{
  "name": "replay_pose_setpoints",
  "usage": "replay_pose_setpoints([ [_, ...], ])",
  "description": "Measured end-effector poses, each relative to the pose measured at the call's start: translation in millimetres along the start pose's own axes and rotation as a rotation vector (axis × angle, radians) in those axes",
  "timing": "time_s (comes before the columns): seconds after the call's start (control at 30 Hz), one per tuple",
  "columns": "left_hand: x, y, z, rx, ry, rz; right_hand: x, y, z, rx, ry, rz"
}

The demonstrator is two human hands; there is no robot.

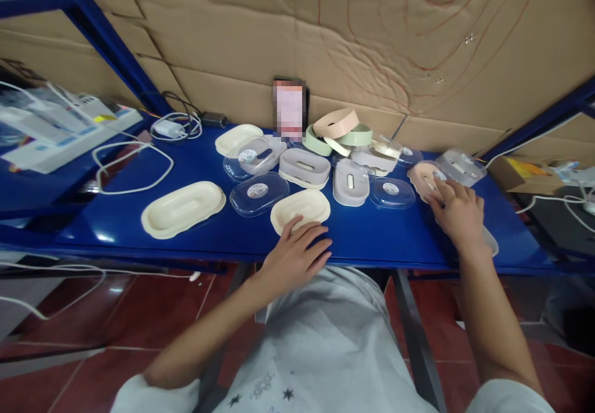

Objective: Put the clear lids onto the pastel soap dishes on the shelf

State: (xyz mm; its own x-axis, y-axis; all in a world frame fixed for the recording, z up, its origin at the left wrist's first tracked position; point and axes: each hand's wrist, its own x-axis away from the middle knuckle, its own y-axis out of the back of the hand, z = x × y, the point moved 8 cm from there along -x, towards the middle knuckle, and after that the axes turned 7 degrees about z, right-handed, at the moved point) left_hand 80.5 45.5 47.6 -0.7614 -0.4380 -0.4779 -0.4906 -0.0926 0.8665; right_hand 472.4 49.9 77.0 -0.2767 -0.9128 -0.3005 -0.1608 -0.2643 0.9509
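Observation:
My left hand (297, 255) is open, its fingers spread and lying over the near edge of a cream oval tray (304, 205). On the right, my right hand (458, 214) grips a peach oval soap dish (422, 177), with the thumb at its near side and the fingers over its top. Another cream tray (183, 208) lies at the left. Between the hands are a grey slotted soap dish (351, 182) and a clear lid (393, 193) with a round label. A clear piece (490, 240) lies partly hidden under my right wrist.
Behind stand a pile of peach and green rings (337, 124), a grey soap dish (304, 166), clear lids (259, 195) and a phone (290, 109) against cardboard. A power strip (69, 143) with white cables is on the left; an open carton (525, 177) is on the right.

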Motion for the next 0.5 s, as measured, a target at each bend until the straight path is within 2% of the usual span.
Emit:
replay_pose_setpoints([
  [0.07,0.1,-0.3,0.4,-0.001,0.003,0.005,12.0,12.4,-3.6,-0.002,-0.012,-0.043],
  [0.17,1.0,-2.0,1.7,0.009,0.005,0.012,50.6,26.9,-22.4,0.014,-0.127,-0.110],
  [0.23,1.3,-3.2,2.2,0.020,0.006,0.012,81.9,24.0,-31.9,0.032,-0.162,-0.056],
  [0.3,0.9,-4.3,2.3,0.031,0.013,0.014,110.0,17.0,-29.2,0.011,-0.094,0.015],
  [0.4,0.5,-1.9,3.2,0.041,0.048,-0.014,137.6,16.4,-0.3,-0.113,0.125,0.023],
  [0.5,4.2,7.2,11.5,-0.008,0.154,-0.080,144.6,22.0,49.8,-0.254,0.357,0.037],
])
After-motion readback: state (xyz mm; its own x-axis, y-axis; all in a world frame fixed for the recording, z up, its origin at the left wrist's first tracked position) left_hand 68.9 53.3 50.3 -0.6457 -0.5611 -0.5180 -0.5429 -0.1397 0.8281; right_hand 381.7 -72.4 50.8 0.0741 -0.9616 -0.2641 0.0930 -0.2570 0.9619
